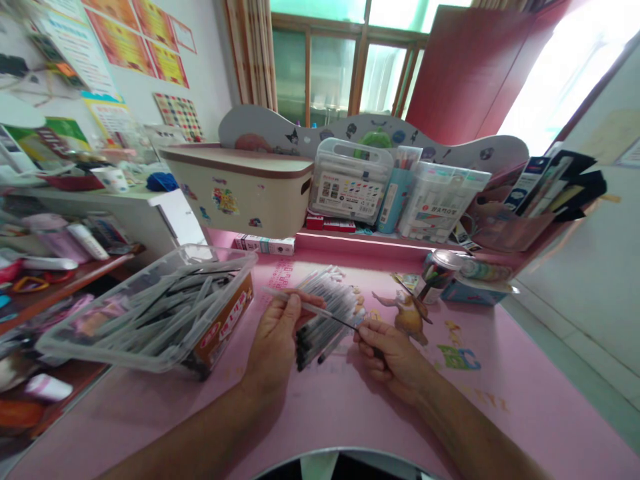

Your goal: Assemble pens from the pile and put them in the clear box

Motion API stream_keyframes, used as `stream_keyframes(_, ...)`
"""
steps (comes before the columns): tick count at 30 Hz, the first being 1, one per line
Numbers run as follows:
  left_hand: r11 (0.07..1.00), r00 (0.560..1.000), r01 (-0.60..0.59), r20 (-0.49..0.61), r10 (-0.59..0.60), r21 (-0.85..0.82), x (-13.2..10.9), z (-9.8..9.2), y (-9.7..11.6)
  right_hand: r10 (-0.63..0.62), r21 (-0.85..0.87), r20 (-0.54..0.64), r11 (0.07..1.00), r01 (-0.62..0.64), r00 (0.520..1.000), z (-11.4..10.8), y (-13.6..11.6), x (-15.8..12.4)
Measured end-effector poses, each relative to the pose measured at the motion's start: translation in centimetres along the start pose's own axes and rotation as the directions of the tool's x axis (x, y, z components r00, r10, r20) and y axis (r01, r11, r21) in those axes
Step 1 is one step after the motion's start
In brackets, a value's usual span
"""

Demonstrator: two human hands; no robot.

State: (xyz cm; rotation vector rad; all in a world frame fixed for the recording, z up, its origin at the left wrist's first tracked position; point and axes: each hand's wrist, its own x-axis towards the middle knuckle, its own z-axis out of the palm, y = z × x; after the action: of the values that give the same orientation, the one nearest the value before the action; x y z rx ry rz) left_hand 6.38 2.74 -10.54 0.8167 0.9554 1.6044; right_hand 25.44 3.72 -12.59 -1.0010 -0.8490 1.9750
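Observation:
My left hand (277,337) is closed around a slim clear pen barrel (314,309), which slants down to the right. A thin dark pen refill (345,324) runs from the barrel's right end into the pinched fingers of my right hand (393,353). How far it reaches inside the barrel I cannot tell. Under and just behind the hands lies a pile of clear pens (335,293) with black tips, on the pink desk (340,413). Left of my left hand stands a clear plastic box (155,363) filled with loose dark and clear pen parts.
A beige bin (250,193), a clear marker case (350,190) and a second marker box (440,200) line the shelf behind. At the back right are a jar of pens (437,273) and a blue box (473,291). Shelves with clutter (60,273) border the desk's left side.

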Motion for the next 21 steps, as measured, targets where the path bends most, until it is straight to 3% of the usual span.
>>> stream_keyframes(3, 0.972, 0.977, -0.206, -0.082, 0.197, -0.117, 0.5, -0.2, 1.1, -0.034, 0.066, -0.09, 0.997, 0.04, 0.995, -0.4, -0.1, 0.3)
stream_keyframes(5, 0.964, 0.968, -0.235, -0.121, 0.22, -0.123, 0.3, -0.1, 1.7, -0.057, 0.108, -0.128, 0.992, 0.071, 0.99, -0.6, -0.1, 0.5)
stream_keyframes(7, 0.988, 0.99, -0.122, -0.086, 0.114, -0.097, -0.2, 0.2, 1.7, -0.07, 0.131, -0.121, 0.988, 0.085, 0.99, -0.5, 0.0, 0.6)
stream_keyframes(9, 0.997, 0.996, 0.081, 0.034, -0.081, -0.014, -1.1, 0.6, 1.1, -0.077, 0.103, -0.083, 0.991, 0.085, 0.994, -0.1, 0.1, 0.4)
stream_keyframes(12, 0.954, 0.942, 0.282, 0.157, -0.295, 0.1, -2.1, 1.1, -0.6, -0.073, -0.025, 0.014, 0.997, 0.073, 0.997, 0.7, 0.4, -0.1)
stream_keyframes(16, 0.938, 0.928, 0.331, 0.148, -0.343, 0.097, -2.3, 1.1, -2.0, -0.054, -0.112, 0.097, 0.992, 0.064, 0.994, 1.2, 0.8, -0.5)
stream_keyframes(19, 0.927, 0.92, 0.375, 0.123, -0.371, -0.01, -1.9, 1.0, -1.5, -0.129, -0.053, 0.026, 0.99, 0.13, 0.991, 1.0, 0.9, -0.1)
stream_keyframes(21, 0.882, 0.882, 0.462, 0.152, -0.446, -0.092, -1.8, 1.0, -1.0, -0.219, -0.03, -0.058, 0.976, 0.218, 0.974, 0.9, 0.9, 0.2)
